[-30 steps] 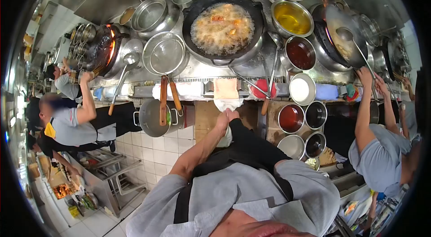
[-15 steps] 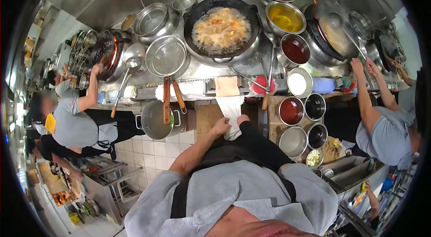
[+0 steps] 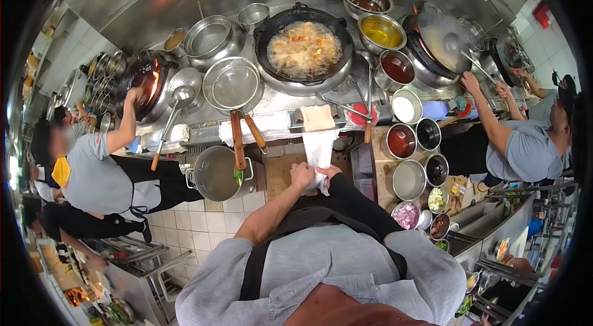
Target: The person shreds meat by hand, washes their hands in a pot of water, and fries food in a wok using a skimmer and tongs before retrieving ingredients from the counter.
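A white cloth point(image 3: 317, 149) hangs from the front edge of the stove, below a folded beige cloth point(image 3: 317, 118). My left hand point(image 3: 301, 175) is closed at the left side of its lower end. On the other side, my right hand point(image 3: 328, 173) grips the same end, its fingers partly hidden in the folds. Straight ahead, a large black wok point(image 3: 264, 48) holds bubbling oil with golden pieces frying in it. Left of the wok rests a wire strainer point(image 3: 231, 83) with wooden handles, beside a perforated ladle point(image 3: 183, 94).
Bowls of oil point(image 3: 382, 32) and dark red sauce point(image 3: 396, 69) stand right of the wok. Several sauce and ingredient pots point(image 3: 409, 180) sit at my right. A big steel pot point(image 3: 217, 173) stands at my left. Co-workers point(image 3: 102, 165) cook on both sides, the right one point(image 3: 525, 150) over a steaming wok.
My right hand has come round onto the cloth's lower end, its fingers now showing. The view has shifted, revealing more ingredient bowls at the right. The frying continues.
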{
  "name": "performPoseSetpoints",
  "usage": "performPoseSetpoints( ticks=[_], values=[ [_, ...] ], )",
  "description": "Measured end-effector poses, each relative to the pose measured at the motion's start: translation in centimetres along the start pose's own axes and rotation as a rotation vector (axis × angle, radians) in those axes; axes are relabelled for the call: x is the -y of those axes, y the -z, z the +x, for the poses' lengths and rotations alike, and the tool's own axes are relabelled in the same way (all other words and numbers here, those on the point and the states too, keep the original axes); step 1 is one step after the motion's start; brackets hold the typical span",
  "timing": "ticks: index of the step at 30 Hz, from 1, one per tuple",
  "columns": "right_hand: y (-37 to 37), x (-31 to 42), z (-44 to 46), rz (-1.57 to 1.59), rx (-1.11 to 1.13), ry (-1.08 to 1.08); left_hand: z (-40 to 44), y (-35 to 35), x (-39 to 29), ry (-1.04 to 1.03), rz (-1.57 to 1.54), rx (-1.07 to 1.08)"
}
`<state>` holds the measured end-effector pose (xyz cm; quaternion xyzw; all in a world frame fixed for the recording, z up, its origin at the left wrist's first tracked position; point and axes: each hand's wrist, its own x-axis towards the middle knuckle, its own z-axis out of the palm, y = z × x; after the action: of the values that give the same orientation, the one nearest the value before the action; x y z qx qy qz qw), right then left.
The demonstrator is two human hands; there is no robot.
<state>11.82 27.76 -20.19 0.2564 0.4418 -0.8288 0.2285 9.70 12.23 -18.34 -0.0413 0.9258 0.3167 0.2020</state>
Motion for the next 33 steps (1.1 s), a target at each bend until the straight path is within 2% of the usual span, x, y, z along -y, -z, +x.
performPoseSetpoints(
  ticks=[2,3,4,7,9,11,13,14,17,18,21,22,24,25,26,29,31,32,33],
  values=[
    [0.1,-1.4,-0.1,0.238,-0.007,0.018,1.1,-2.7,1.2,0.084,-0.57,0.175],
    [0.0,-1.7,-0.1,0.254,0.001,0.009,1.3,-3.9,1.6,0.128,-0.856,0.266],
    [0.1,-1.9,0.1,0.272,0.007,0.001,-1.1,-0.3,-1.7,0.166,-0.768,0.32],
    [1.0,-4.9,2.0,0.271,-0.02,-0.003,-0.7,-0.8,-0.3,0.042,-0.353,0.229],
    [0.4,-5.8,2.0,0.27,0.035,-0.005,-0.7,-0.4,0.4,0.01,-0.225,0.18],
    [0.3,-6.7,2.7,-0.001,-0.022,0.073,-1.4,1.1,0.6,-0.042,-0.144,0.147],
    [-0.3,-6.4,2.3,-0.394,-0.105,0.171,-1.9,2.2,0.6,-0.077,-0.148,0.121],
    [-0.9,-5.5,1.5,-0.391,-0.133,0.157,-2.0,2.4,0.7,-0.103,-0.142,0.117],
    [-0.5,-3.3,0.2,-1.032,-0.164,0.33,-1.8,2.9,1.7,-0.239,-0.125,0.076],
    [0.1,-3.2,0.5,-1.056,-0.141,0.284,-1.5,2.9,2.3,-0.291,-0.119,0.056],
    [-0.3,-2.7,-1.9,-0.915,-0.144,0.253,0.7,2.3,6.4,-0.11,-0.337,0.258],
    [-0.2,-3.0,-2.2,-0.927,-0.133,0.244,1.2,2.3,8.0,0.019,-0.414,0.365],
    [0.6,-3.9,-1.8,-1.237,-0.15,0.237,1.8,0.5,13.4,-0.08,-0.027,0.027],
    [1.3,-4.6,-1.2,-1.391,-0.158,0.237,1.3,0.7,16.0,-0.072,0.092,-0.064],
    [3.1,-6.3,0.4,-1.377,-0.111,0.277,0.2,1.2,18.9,0.008,0.172,-0.029],
    [-0.4,-3.5,0.9,-1.495,-0.203,0.738,-5.4,3.2,28.3,0.196,0.44,0.211],
    [-5.8,2.6,1.0,-1.457,-0.063,0.804,-10.2,3.9,33.6,0.14,0.631,0.462],
    [-7.0,4.6,3.0,-1.41,-0.029,0.985,-12.1,4.1,36.3,0.07,0.719,0.596],
    [-8.7,7.2,5.0,-1.372,-0.023,0.98,-14.9,4.7,37.5,0.066,0.721,0.646]
  ],
)
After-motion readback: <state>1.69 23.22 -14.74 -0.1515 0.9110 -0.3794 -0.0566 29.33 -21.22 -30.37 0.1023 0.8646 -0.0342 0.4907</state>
